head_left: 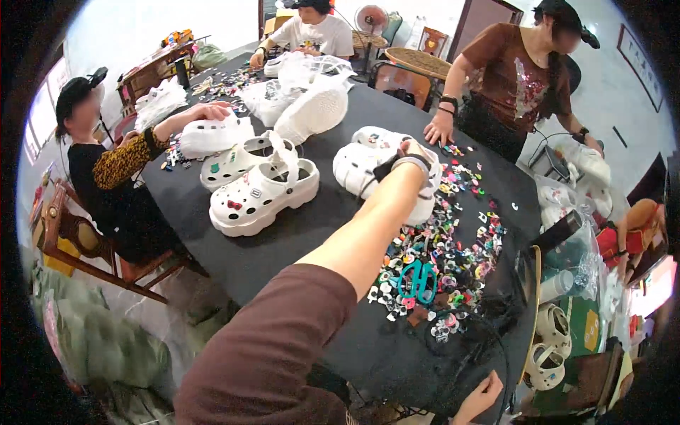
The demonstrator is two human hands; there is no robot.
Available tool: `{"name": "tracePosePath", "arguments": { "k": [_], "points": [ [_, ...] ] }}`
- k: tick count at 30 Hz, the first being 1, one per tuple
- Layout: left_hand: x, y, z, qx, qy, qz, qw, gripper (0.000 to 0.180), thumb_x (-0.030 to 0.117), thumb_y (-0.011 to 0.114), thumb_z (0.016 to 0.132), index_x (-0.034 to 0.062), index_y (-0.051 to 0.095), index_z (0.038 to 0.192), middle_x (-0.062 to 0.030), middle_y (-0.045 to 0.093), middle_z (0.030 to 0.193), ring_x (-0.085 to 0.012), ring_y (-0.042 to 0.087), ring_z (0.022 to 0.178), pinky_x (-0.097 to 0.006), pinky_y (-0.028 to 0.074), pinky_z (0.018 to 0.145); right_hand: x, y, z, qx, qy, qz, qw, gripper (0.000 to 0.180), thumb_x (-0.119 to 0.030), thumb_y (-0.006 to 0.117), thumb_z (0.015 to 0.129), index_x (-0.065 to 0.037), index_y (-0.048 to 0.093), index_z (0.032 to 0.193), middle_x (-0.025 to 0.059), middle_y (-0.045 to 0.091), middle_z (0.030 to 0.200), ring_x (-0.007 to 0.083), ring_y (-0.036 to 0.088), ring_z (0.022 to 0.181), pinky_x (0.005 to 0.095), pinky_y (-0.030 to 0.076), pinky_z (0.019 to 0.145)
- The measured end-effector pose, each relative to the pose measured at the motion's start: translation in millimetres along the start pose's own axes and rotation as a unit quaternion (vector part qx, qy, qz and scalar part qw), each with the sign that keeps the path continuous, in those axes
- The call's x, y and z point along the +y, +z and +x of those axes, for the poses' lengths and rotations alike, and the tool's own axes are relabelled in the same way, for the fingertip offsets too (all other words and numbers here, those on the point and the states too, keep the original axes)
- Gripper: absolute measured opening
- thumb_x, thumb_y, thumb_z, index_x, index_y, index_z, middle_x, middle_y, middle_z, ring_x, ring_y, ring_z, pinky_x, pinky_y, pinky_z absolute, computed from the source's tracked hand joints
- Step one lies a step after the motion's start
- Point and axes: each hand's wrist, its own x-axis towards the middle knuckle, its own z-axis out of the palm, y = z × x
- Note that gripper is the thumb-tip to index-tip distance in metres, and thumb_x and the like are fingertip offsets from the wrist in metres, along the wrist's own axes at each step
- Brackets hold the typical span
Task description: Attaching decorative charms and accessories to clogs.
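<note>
My left hand [411,150] reaches far across the black table to a pair of white clogs [358,170] and touches them. My wrist, with a band on it, hides most of its fingers, so its grip does not show. Low at the right, by the table's near edge, my right hand [483,394] is loosely curled with nothing in it. Left of my forearm stands a white clog [244,205] with charms on its toe, beside another charmed clog [230,164]. A big heap of colourful shoe charms [453,248] spreads right of my left arm.
Teal plastic pieces [418,282] lie on the charm heap. Across the table, one person [106,163] touches a white clog [212,136]; others [315,35] [520,78] stand or sit around. White plastic bags [304,74] and an overturned clog [315,113] lie farther back. Cream clogs [545,365] sit beyond the right edge.
</note>
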Motion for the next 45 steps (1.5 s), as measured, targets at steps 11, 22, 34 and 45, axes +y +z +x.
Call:
{"name": "tracePosePath", "arguments": {
  "k": [11,22,34,45],
  "points": [
    [-50,79,-43,0.394,0.181,-0.05,0.9,0.012,0.018,0.058,0.073,0.0142,0.065,0.082,-0.0017,0.062,0.091,-0.0206,0.061,0.087,-0.036,0.041,0.076,14,6,2,0.025,-0.043,0.018,0.999,0.021,-0.006,0.048,0.089,0.003,0.057,0.106,0.0152,0.056,0.107,0.0283,0.055,0.097,0.035,0.044,0.083],
    [-47,79,-277,0.403,0.429,0.145,0.795,0.02,0.02,0.052,0.074,0.0133,0.055,0.093,-0.0001,0.052,0.1,-0.0173,0.051,0.098,-0.036,0.037,0.095,-6,3,-18,0.085,0.02,0.265,0.96,0.02,-0.001,0.048,0.087,0.001,0.058,0.104,0.0091,0.058,0.098,0.0186,0.056,0.087,0.0297,0.045,0.078],
    [-9,167,-314,0.433,0.261,0.029,0.862,0.051,0.018,0.05,0.078,0.0151,0.041,0.128,-0.0036,0.038,0.137,-0.017,0.034,0.127,-0.038,0.025,0.105,-182,14,-91,-0.239,-0.114,0.352,0.898,0.01,-0.004,0.051,0.086,0.0,0.058,0.092,0.0083,0.059,0.088,0.0143,0.057,0.076,0.0249,0.046,0.069],
    [3,210,-429,0.409,-0.171,-0.456,0.772,0.056,0.006,0.067,0.073,0.0081,0.048,0.126,-0.0113,0.045,0.13,-0.0276,0.042,0.121,-0.038,0.034,0.097,-245,124,11,-0.152,-0.223,-0.095,0.958,0.046,-0.027,0.067,0.076,0.006,0.049,0.103,0.0253,0.048,0.101,0.0405,0.05,0.098,0.0454,0.044,0.082]
  ]
}}
